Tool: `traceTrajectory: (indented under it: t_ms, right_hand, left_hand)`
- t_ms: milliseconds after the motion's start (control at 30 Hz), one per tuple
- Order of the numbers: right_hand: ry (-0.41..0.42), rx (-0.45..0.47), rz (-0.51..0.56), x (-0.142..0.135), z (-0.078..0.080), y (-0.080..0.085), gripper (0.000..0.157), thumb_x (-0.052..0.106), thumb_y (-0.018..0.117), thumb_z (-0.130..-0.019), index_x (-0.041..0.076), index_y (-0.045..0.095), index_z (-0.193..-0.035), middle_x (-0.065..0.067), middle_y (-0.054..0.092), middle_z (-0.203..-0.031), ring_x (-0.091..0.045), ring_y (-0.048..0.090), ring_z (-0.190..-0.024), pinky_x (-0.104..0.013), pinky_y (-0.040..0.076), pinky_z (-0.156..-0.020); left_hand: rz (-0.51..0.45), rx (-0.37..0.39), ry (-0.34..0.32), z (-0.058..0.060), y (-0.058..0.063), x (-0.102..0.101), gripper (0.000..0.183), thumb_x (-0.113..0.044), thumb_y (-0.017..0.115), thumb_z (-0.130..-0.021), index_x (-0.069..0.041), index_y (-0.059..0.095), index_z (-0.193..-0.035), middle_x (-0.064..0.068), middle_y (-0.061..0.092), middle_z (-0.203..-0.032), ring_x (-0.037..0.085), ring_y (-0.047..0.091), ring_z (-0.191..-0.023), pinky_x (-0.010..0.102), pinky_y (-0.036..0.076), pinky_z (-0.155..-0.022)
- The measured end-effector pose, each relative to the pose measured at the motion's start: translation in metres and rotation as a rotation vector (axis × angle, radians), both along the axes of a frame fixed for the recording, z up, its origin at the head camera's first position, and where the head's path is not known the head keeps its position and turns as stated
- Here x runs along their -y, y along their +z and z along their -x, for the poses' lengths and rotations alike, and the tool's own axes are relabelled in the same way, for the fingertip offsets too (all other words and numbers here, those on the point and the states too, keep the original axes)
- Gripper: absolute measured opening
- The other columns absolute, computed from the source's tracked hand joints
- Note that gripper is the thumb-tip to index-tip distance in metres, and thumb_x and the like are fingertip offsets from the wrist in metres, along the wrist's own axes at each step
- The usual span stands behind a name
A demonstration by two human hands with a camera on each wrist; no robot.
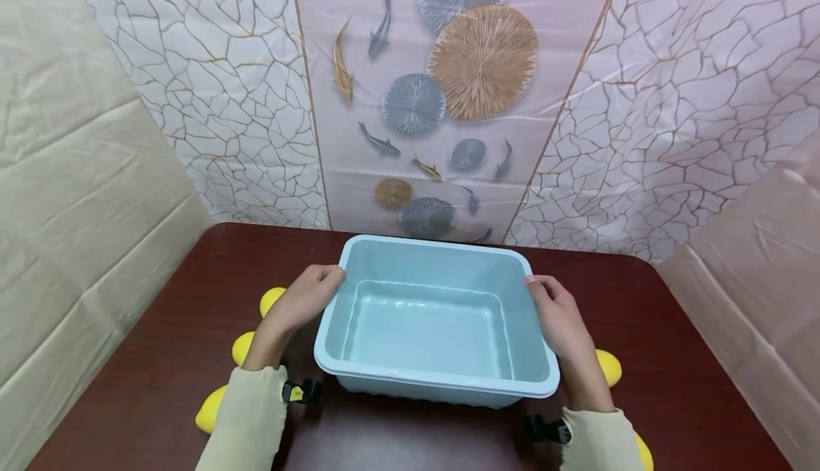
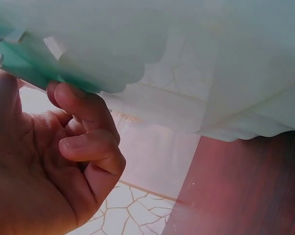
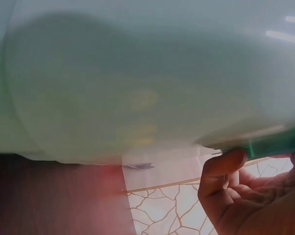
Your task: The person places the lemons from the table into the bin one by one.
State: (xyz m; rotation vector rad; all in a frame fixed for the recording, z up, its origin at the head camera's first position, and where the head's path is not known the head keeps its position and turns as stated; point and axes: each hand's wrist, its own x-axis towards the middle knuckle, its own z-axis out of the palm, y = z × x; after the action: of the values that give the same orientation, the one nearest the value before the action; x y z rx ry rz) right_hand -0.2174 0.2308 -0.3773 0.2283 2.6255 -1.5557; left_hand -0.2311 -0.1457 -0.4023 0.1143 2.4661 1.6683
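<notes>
A light blue rectangular plastic basin (image 1: pixel 435 371) is held level in the middle, with nothing inside it. Its rim shows a doubled edge, and whether two basins are nested I cannot tell. My left hand (image 1: pixel 307 297) grips the left rim, thumb on top; the left wrist view shows that hand's fingers (image 2: pixel 91 149) curled under the edge. On the opposite side, my right hand (image 1: pixel 564 314) holds the right rim, its fingers (image 3: pixel 218 171) bent beneath it. The wrist views look at the basin's outer wall (image 3: pixel 88 98), which appears raised off the table.
Yellow lemons lie on the dark brown table (image 1: pixel 160 357): three on the left, including a lemon (image 1: pixel 242 348) by my left forearm, and two on the right, one lemon (image 1: pixel 608 368) beside my right wrist. A patterned cloth wall (image 1: pixel 256 101) stands behind the table.
</notes>
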Motion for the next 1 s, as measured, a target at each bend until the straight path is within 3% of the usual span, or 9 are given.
traceTrajectory:
  t_ms: [167,433,667,867,1000]
  right_hand:
    - [-0.016,-0.018,0.034,0.002,0.001,-0.006,0.055,0.050,0.035,-0.105,0.007,0.046,-0.138,-0.018,0.053,-0.125,-0.021,0.055,-0.097,-0.029,0.049,-0.075]
    - [-0.006,-0.058,0.082,0.009,0.007,-0.009,0.049,0.043,0.039,-0.106,0.004,0.047,-0.135,-0.019,0.054,-0.122,-0.018,0.057,-0.094,-0.026,0.050,-0.074]
    - [-0.025,-0.033,0.046,0.005,0.007,-0.006,0.053,0.045,0.045,-0.104,0.004,0.048,-0.138,-0.020,0.061,-0.119,-0.015,0.063,-0.085,-0.026,0.054,-0.070]
    - [-0.047,-0.031,0.062,0.001,0.006,-0.004,0.055,0.046,0.049,-0.102,0.004,0.050,-0.137,-0.019,0.063,-0.115,-0.014,0.065,-0.080,-0.026,0.056,-0.067]
    - [-0.054,-0.030,0.110,-0.003,0.006,-0.002,0.054,0.045,0.052,-0.101,0.005,0.050,-0.137,-0.017,0.062,-0.114,-0.012,0.065,-0.079,-0.026,0.056,-0.067]
  left_hand:
    - [0.002,0.003,0.005,-0.002,-0.002,0.002,0.034,-0.028,0.037,-0.101,-0.006,0.052,-0.079,0.009,0.050,-0.071,0.025,0.058,-0.067,0.033,0.053,-0.064]
    - [0.055,-0.054,0.110,-0.005,-0.004,0.006,0.036,-0.036,0.045,-0.104,-0.007,0.053,-0.086,0.009,0.048,-0.075,0.024,0.054,-0.073,0.031,0.049,-0.064]
    - [0.066,-0.057,0.096,-0.005,-0.005,0.002,0.036,-0.037,0.044,-0.104,-0.007,0.052,-0.088,0.008,0.046,-0.074,0.023,0.055,-0.071,0.030,0.049,-0.063]
    - [0.207,-0.111,0.131,-0.007,0.002,-0.001,0.036,-0.042,0.046,-0.103,-0.009,0.056,-0.091,0.007,0.051,-0.076,0.022,0.055,-0.074,0.031,0.047,-0.065]
    - [0.290,-0.206,0.190,-0.013,0.014,-0.002,0.030,-0.041,0.050,-0.101,-0.012,0.058,-0.100,0.006,0.057,-0.085,0.022,0.055,-0.076,0.032,0.045,-0.066]
